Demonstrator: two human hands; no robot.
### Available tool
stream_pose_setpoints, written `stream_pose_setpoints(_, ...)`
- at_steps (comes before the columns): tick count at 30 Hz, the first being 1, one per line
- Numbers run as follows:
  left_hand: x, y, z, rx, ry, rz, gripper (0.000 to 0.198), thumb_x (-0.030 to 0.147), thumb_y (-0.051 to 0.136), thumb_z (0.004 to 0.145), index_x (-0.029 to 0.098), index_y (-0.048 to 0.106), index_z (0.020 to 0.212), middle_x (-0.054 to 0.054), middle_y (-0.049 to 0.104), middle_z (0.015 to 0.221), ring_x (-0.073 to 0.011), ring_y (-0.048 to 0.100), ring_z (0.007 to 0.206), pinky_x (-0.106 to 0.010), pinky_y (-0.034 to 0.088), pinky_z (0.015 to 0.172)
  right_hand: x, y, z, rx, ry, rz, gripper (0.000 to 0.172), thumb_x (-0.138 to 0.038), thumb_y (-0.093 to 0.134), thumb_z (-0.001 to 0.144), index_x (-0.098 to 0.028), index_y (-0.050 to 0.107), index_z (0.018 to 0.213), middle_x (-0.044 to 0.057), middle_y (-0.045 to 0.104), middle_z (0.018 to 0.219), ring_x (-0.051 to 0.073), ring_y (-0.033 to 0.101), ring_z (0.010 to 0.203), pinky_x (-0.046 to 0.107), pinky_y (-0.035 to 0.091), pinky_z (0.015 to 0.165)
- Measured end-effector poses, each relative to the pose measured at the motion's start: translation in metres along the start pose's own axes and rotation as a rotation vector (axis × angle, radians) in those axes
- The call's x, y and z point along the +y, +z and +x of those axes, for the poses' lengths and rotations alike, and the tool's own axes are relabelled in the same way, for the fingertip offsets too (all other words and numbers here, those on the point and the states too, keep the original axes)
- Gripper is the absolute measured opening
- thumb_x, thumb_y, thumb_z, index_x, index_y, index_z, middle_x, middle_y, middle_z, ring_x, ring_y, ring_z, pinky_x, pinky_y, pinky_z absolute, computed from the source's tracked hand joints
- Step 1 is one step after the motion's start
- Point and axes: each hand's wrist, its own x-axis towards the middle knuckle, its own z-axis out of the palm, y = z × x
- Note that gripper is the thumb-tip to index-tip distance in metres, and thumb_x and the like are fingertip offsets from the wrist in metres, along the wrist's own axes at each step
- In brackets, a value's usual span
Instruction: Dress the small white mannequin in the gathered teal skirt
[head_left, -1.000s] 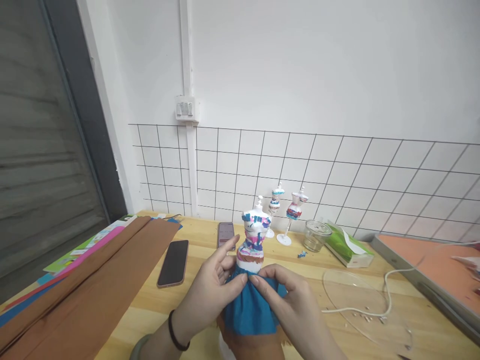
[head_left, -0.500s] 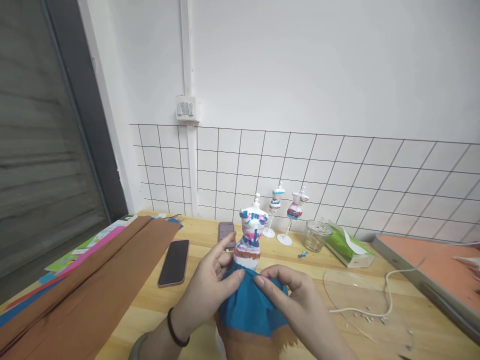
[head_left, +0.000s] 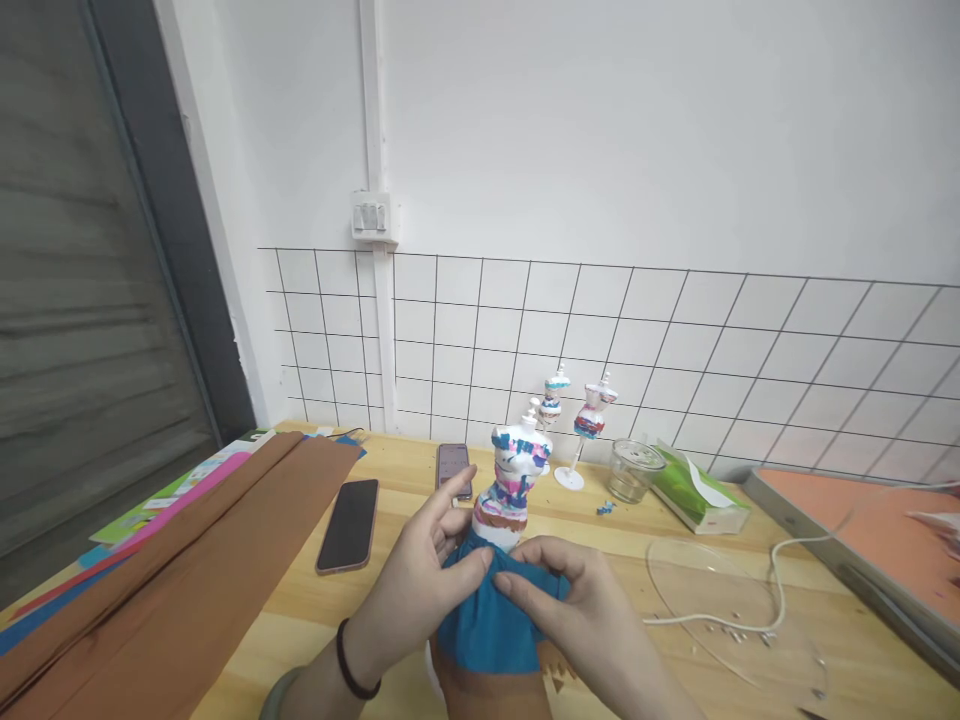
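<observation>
A small white dress form [head_left: 517, 465] with blue, pink and brown patches on its torso leans a little to the right between my hands. Around its lower part sits a gathered blue crepe paper skirt [head_left: 487, 630], over a brown paper layer [head_left: 495, 695]. My left hand [head_left: 431, 560] presses the top edge of the blue paper to the form with its thumb, its forefinger stretched up behind. With thumb and forefinger, my right hand [head_left: 570, 595] pinches a fold of the same blue paper at the right side.
Two more small dress forms [head_left: 590, 420] stand at the back beside a glass jar [head_left: 634, 470] and a green tissue pack [head_left: 701, 490]. Two phones [head_left: 349, 525] and folded brown paper [head_left: 187, 560] lie left. A white cord [head_left: 720, 621] crosses a clear sheet at right, near a grey tray [head_left: 847, 585].
The dress form has tipped and shifted slightly right. My right hand has moved a little left, drawing the blue paper into closer folds.
</observation>
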Motion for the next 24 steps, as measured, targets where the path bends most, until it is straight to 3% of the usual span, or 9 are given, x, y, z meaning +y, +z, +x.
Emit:
stream_pose_setpoints(10,0.0,0.0,0.003,0.0,-0.009,-0.039,0.074,0.016,0.059,0.075,0.011,0.02,0.137,-0.014,0.064,0.112,-0.0226,0.057,0.104,-0.035,0.039,0.093,-0.007,-0.008,0.0,0.024,0.018,-0.091,0.028,-0.043,0.06,0.073,-0.016,0.064,0.066,0.003,0.061,0.061,0.015,0.054,0.058,0.024,0.044,0.052)
stream_pose_setpoints(17,-0.002,0.001,0.004,-0.05,-0.042,-0.151,0.085,0.019,0.066,0.071,0.01,0.015,0.138,-0.017,0.063,0.113,-0.0255,0.058,0.102,-0.036,0.042,0.088,-0.007,-0.01,-0.001,0.027,-0.024,-0.126,0.028,-0.043,0.057,0.076,-0.017,0.063,0.068,0.003,0.063,0.065,0.016,0.055,0.061,0.024,0.044,0.055)
stream_pose_setpoints(24,-0.002,0.0,0.006,-0.024,-0.035,-0.149,0.085,0.019,0.067,0.071,0.01,0.015,0.138,-0.016,0.065,0.109,-0.0265,0.056,0.105,-0.036,0.042,0.087,-0.007,-0.011,-0.002,0.029,-0.041,-0.16,0.028,-0.043,0.056,0.077,-0.017,0.06,0.065,0.002,0.061,0.062,0.015,0.053,0.059,0.023,0.043,0.052)
